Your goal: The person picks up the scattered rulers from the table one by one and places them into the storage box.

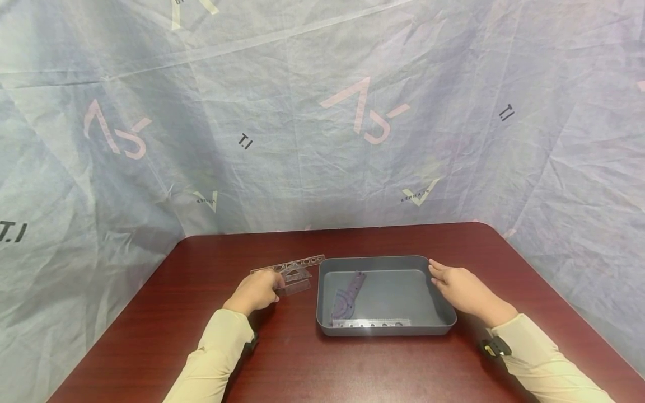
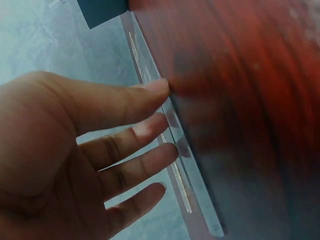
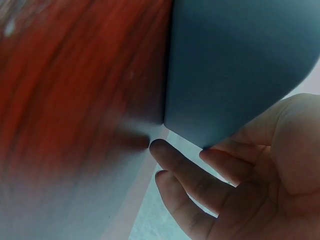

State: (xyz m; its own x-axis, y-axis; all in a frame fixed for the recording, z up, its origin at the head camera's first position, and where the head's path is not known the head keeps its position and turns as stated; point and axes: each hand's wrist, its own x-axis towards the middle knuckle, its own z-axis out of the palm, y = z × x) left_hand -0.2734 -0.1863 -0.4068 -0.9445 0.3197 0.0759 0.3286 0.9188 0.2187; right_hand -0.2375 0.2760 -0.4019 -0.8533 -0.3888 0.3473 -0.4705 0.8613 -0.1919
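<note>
My left hand (image 1: 258,288) reaches down among several clear plastic drawing pieces on the table. They include a ruler with round holes (image 1: 305,263) and a set square (image 1: 297,274). In the left wrist view, the thumb tip and nearly straight fingers (image 2: 150,155) meet the edge of a clear strip (image 2: 192,172). My right hand (image 1: 461,288) holds the right wall of a grey tray (image 1: 388,331), thumb hidden behind the wall and fingers outside. In the tray lie a purple protractor ruler (image 1: 346,299) and a clear ruler (image 1: 372,323) along the near wall.
The dark red wooden table (image 1: 201,280) runs back to a pale fabric curtain (image 1: 302,140) printed with letters, which also hangs along both sides. A dark wrist strap (image 1: 496,347) sits over the right sleeve.
</note>
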